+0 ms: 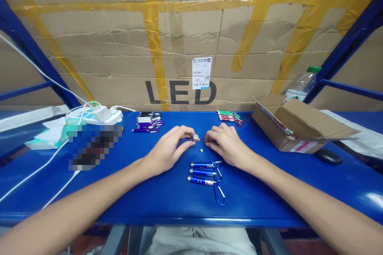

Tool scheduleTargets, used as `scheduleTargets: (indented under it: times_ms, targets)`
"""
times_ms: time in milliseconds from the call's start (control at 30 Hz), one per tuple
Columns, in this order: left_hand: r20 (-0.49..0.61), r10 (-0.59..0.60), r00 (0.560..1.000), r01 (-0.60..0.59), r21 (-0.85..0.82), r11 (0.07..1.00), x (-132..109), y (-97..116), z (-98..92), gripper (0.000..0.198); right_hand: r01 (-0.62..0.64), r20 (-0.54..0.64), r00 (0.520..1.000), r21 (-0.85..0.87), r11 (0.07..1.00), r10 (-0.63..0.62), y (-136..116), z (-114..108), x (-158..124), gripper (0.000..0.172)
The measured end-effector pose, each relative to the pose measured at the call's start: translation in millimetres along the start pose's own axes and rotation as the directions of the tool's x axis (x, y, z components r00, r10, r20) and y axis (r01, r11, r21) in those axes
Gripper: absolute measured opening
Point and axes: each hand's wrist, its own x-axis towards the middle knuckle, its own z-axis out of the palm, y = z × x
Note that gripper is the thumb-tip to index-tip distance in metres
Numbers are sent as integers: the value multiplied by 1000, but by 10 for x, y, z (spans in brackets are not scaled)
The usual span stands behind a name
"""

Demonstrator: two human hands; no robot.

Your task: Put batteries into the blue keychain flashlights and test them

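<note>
Between thumb and forefinger, my left hand (pixel 166 148) pinches a small silver disc (pixel 195 137) that looks like a button cell. A bit of something dark and shiny shows under it at the fingertips. My right hand (pixel 226 143) is closed just across from it, thumb against curled fingers; whatever it may hold is hidden. On the table between the hands lies another small shiny round piece (pixel 201 150). Nearer to me, three blue penlights (pixel 201 181) with carabiner clips lie side by side, their clips to the right.
Black, silver and purple penlights (pixel 146 124) lie at the back left, green and red ones (pixel 229 116) at the back right. An open cardboard box (pixel 287 127), a bottle (pixel 303 83) and a black mouse (pixel 328 156) stand right. Left are a power strip (pixel 112 117), cables and a tissue pack (pixel 49 137).
</note>
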Motion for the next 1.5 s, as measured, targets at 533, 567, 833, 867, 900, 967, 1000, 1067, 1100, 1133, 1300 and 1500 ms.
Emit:
scheduleTargets:
  times_ms: [533, 567, 833, 867, 900, 967, 1000, 1067, 1100, 1133, 1300, 1500]
  targets:
    - [51, -59, 997, 61, -40, 997, 25, 20, -5, 12, 60, 57, 997, -184, 981, -50, -164, -52, -2, 20]
    - [49, -58, 997, 60, -38, 997, 25, 15, -4, 13, 64, 52, 997, -191, 979, -54, -174, -59, -2, 21]
    - [49, -63, 997, 64, -26, 998, 20, 1, -3, 14, 77, 94, 993, 5, 997, -77, -104, -113, -28, 11]
    - [48, -65, 997, 66, -24, 998, 20, 7, -4, 14, 72, 97, 993, 11, 997, -72, -99, -111, -28, 11]
    - [47, -67, 997, 68, -24, 997, 21, 13, -5, 13, 68, 100, 993, 10, 998, -68, -97, -108, -28, 12]
    - [45, -67, 997, 68, -25, 997, 23, 26, -7, 13, 67, 101, 993, -4, 998, -66, -103, -104, -26, 15]
    - [45, -66, 997, 67, -24, 997, 24, 32, -8, 13, 69, 101, 993, -10, 998, -68, -108, -102, -26, 18]
    - [46, -69, 997, 70, -20, 997, 27, 40, -9, 13, 81, 99, 992, -16, 997, -79, -118, -102, -24, 22]
    - [47, -72, 996, 73, -18, 997, 28, 43, -10, 13, 86, 99, 991, -17, 996, -84, -123, -103, -24, 23]
    - [48, -76, 996, 77, -18, 997, 30, 46, -10, 13, 90, 100, 991, -18, 996, -88, -127, -105, -23, 24]
    - [56, -102, 993, 103, -17, 995, 41, 48, -15, 11, 83, 101, 992, -5, 997, -82, -118, -151, -23, 23]
    - [91, -214, 973, 227, -177, 958, 62, -22, 15, 16, 139, 156, 975, 123, 983, -157, -27, -234, -37, 10]
